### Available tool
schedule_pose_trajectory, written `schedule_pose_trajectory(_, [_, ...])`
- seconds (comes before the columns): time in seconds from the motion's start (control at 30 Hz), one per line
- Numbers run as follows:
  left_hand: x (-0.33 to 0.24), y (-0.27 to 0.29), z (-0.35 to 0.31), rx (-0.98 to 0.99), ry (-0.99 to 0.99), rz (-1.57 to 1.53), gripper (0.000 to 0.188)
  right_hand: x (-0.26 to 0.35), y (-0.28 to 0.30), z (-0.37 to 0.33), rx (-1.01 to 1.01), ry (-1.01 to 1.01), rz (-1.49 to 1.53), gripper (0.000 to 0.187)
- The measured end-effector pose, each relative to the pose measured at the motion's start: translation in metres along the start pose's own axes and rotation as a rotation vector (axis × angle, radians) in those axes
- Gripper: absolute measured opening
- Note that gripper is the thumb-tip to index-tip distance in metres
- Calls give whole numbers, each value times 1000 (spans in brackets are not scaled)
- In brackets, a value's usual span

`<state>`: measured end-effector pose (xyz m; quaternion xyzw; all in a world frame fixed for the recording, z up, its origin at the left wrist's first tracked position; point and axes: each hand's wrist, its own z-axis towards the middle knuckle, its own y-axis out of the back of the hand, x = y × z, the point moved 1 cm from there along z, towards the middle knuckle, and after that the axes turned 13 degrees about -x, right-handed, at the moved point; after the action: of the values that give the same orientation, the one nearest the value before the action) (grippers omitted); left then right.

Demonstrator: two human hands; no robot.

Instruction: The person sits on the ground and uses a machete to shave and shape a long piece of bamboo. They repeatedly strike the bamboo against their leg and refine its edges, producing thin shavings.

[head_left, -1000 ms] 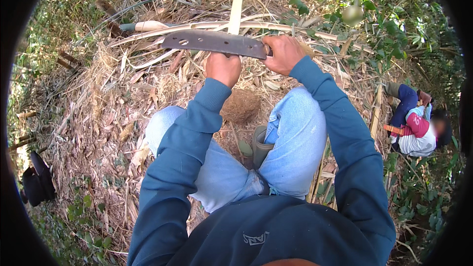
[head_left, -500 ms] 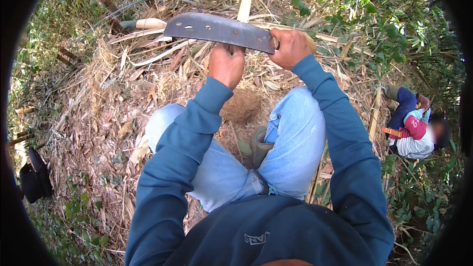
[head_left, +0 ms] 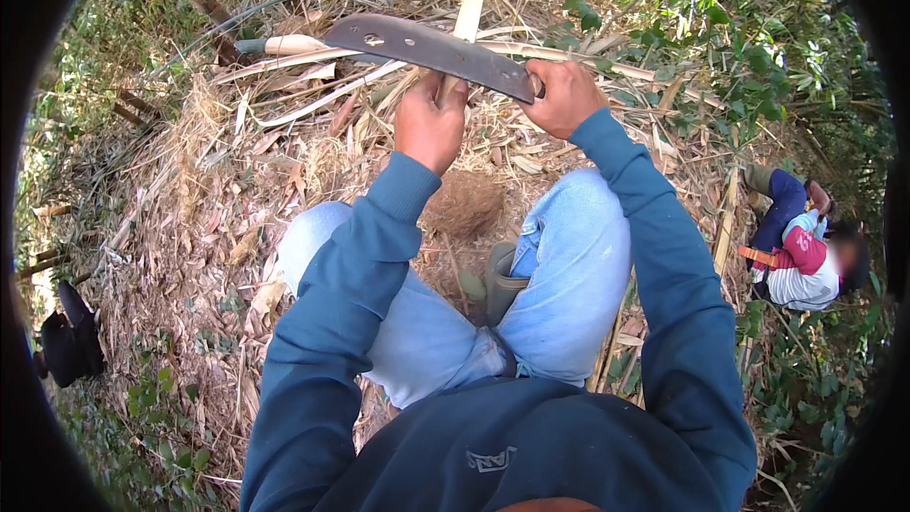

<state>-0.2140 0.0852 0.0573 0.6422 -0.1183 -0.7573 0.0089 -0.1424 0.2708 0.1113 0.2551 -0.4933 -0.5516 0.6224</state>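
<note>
My right hand (head_left: 567,100) is closed around the handle of a machete (head_left: 422,49). Its wide dark blade, with holes along it, reaches left and tilts up slightly toward the tip. Behind the blade stands a pale split strip, apparently bamboo (head_left: 474,0), pointing away from me. My left hand (head_left: 428,128) pinches the strip's near end between thumb and fingers, just below the blade. The blade crosses over the strip close to that grip; whether the edge touches it I cannot tell.
A brown clump (head_left: 464,204) lies between my knees, near a green boot (head_left: 502,280). Cut stumps (head_left: 209,8) and a pale-ended pole (head_left: 289,45) lie far left. Another person (head_left: 806,261) is at the right; a black object (head_left: 71,337) is at the left. Dry leaves and shavings cover the ground.
The machete blade has turned, so less of its broad face shows, and its tip has risen a little. My left hand has shifted slightly left, with the strip's lower end now showing.
</note>
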Motion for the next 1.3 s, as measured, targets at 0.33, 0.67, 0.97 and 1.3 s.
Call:
schedule_pose_trajectory(0.33, [7,-8,5,-80,-14,-154,21,4,-4,3,-7,80,-23,26])
schedule_pose_trajectory(0.67, [-5,0,4,52,54,-5,33,0,-4,5,-105,56,-91,24])
schedule_pose_trajectory(0.97, [-3,-3,-12,66,-56,-72,47,-13,-1,18,-121,-201,-139,27])
schedule_pose_trajectory(1.3, [-21,2,-31,306,76,-82,48,-72,5,19,-310,-604,-42,39])
